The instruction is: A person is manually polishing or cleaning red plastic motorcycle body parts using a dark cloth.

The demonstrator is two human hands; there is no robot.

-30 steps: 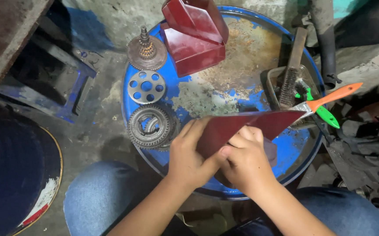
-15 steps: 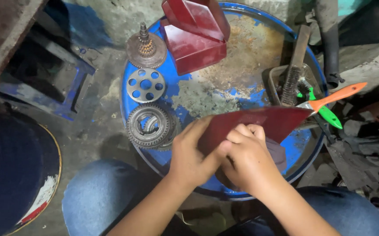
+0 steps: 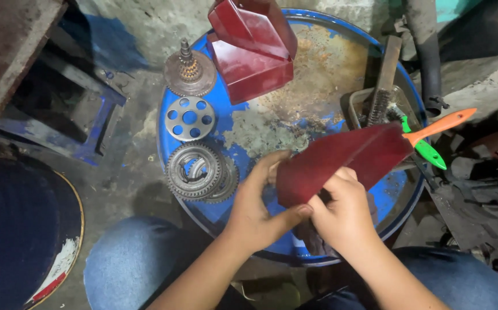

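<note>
Both hands meet over the near edge of a blue drum lid [image 3: 318, 74], gripping a dark red sheet [image 3: 341, 161] between them. Left hand [image 3: 257, 212] pinches the sheet's near left corner, thumb pressed along the lower edge and fingers curled up behind the left end. Right hand [image 3: 344, 212] is closed over the sheet's lower edge just beside the left thumb, knuckles up; what its fingertips do underneath is hidden, though it seems to be holding the sheet too. The sheet is held clear of the lid, tilted, its far end rising to the right toward an orange handle [image 3: 441, 125].

That handle sticks out to the right past the sheet's tip, with a green handle [image 3: 427, 150] just below it. Behind them a wire basket [image 3: 369, 106] sits on the lid's right side with a brush [image 3: 382, 86] standing in it.

On the lid's left side lie three metal parts in a row: a toothed ring gear [image 3: 198, 171] nearest the left hand, a round plate with holes [image 3: 190, 118] beyond it, and a geared shaft [image 3: 189, 72] standing upright at the far edge. A red box [image 3: 249, 49] with a raised flap rests at the far side of the lid. The lid's blue paint is worn to bare, rusty metal in the middle. Knees in blue jeans [image 3: 128, 270] frame the near edge.
</note>
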